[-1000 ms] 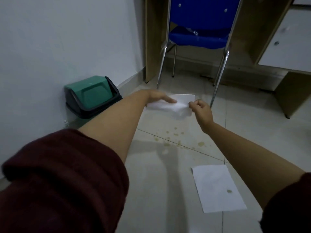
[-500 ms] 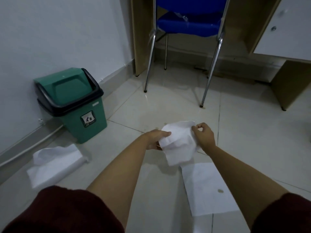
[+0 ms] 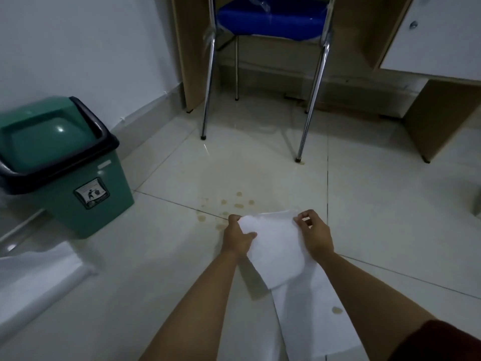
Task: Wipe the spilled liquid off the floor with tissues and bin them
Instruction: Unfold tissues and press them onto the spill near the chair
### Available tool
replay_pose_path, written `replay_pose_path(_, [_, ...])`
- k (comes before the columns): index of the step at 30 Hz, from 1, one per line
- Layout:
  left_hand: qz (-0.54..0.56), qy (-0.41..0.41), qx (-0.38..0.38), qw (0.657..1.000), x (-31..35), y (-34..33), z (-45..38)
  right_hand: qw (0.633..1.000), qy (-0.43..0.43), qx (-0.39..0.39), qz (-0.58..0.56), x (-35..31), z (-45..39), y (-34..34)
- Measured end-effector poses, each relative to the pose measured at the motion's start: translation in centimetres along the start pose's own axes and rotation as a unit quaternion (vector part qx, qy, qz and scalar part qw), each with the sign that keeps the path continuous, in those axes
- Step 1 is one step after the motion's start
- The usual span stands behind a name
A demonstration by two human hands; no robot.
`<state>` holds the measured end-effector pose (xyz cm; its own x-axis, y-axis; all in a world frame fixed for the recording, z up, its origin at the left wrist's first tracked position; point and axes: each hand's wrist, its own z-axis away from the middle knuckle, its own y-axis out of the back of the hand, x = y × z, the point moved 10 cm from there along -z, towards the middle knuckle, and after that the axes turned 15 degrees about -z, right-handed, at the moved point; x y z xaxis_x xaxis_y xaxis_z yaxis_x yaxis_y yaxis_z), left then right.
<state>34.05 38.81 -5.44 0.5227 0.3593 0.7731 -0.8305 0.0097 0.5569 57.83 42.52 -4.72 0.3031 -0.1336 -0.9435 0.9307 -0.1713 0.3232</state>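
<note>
Low in the middle of the frame, both bare forearms reach forward over the tiled floor (image 3: 390, 204) and hold one white tissue (image 3: 276, 246) between them. At the tissue's left edge, the left hand (image 3: 238, 237) has its grip clenched on the sheet, with the thumb lying across the top of the paper and the fingers curled under. At the upper right corner, the right hand (image 3: 316, 235) pinches the tissue between thumb and fingertips. The sheet hangs from the two hands toward the lower centre, and its lower corner overlaps a second tissue (image 3: 317, 321) that lies flat on the floor in the lower right of the frame. That flat sheet bears one yellowish stain (image 3: 337, 310) near its right edge.

Just above the hands, near the centre of the frame, the spilled liquid (image 3: 234, 204) shows as scattered yellowish drops and small puddles on the tiles, on both sides of a grout line. A green bin (image 3: 86, 199) with a black rim and a swing lid stands at the left of the frame by the white wall. Below it, in the lower left, lies a pale plastic tissue pack (image 3: 33, 287), blurred. A blue chair (image 3: 270, 19) with chrome legs stands at the top centre, between wooden panels. A dark red sleeve (image 3: 437, 342) shows in the lower right corner.
</note>
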Motion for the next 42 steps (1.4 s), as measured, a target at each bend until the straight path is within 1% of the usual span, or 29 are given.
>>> replay_pose_path(4, [-0.012, -0.033, 0.026, 0.999, 0.2, -0.7, -0.3, 0.999, 0.019, 0.023, 0.013, 0.8, -1.0, 0.3])
replay_pose_path(7, [-0.022, -0.066, 0.044, 0.997, 0.6, -1.0, -0.5, 0.999, 0.024, 0.020, 0.031, 1.2, -2.0, -0.3])
replay_pose_path(10, [-0.058, -0.098, 0.071, 0.991, 1.1, -1.1, -0.6, 0.998, 0.032, 0.013, 0.050, 1.2, -3.3, -0.8])
replay_pose_path(14, [-0.103, -0.128, 0.083, 0.983, 1.3, -1.4, -0.9, 0.996, 0.039, 0.012, 0.085, 1.5, -4.5, -1.4])
replay_pose_path(19, [-0.129, -0.136, 0.101, 0.977, 1.1, -1.5, -1.3, 0.991, 0.050, 0.012, 0.122, 1.9, -5.5, -1.8])
replay_pose_path(23, [-0.134, -0.142, 0.115, 0.974, 1.0, -1.6, -1.4, 0.983, 0.071, 0.038, 0.167, 1.7, -6.3, -1.5])
replay_pose_path(25, [-0.167, -0.140, 0.142, 0.966, 1.0, -1.3, -1.4, 0.982, 0.065, 0.038, 0.174, 1.8, -6.6, -1.6])
replay_pose_path(28, [-0.242, -0.125, 0.188, 0.944, 0.6, -1.1, -1.3, 0.978, 0.058, 0.036, 0.195, 1.9, -6.7, -2.1])
replay_pose_path(30, [-0.264, -0.141, 0.174, 0.938, 0.8, -1.7, -1.3, 0.979, 0.058, 0.045, 0.189, 1.7, -6.7, -2.2])
replay_pose_path(32, [-0.289, -0.168, 0.137, 0.932, 0.9, -2.7, -1.4, 0.979, 0.061, 0.060, 0.183, 1.4, -6.4, -2.3])
replay_pose_path(36, [-0.346, -0.203, 0.087, 0.912, 0.2, -3.9, -1.3, 0.977, 0.095, 0.089, 0.170, -0.1, -5.5, -2.6])
replay_pose_path(38, [-0.364, -0.195, 0.073, 0.908, -0.4, -4.2, -1.7, 0.974, 0.119, 0.088, 0.173, -0.8, -5.1, -3.4])
replay_pose_path(39, [-0.361, -0.180, 0.080, 0.911, -0.6, -3.7, -1.8, 0.973, 0.129, 0.086, 0.173, -1.4, -4.6, -3.9])
replay_pose_path(42, [-0.306, -0.089, 0.142, 0.937, -1.7, -0.4, -2.0, 0.971, 0.149, 0.065, 0.174, -2.9, -3.1, -6.5])
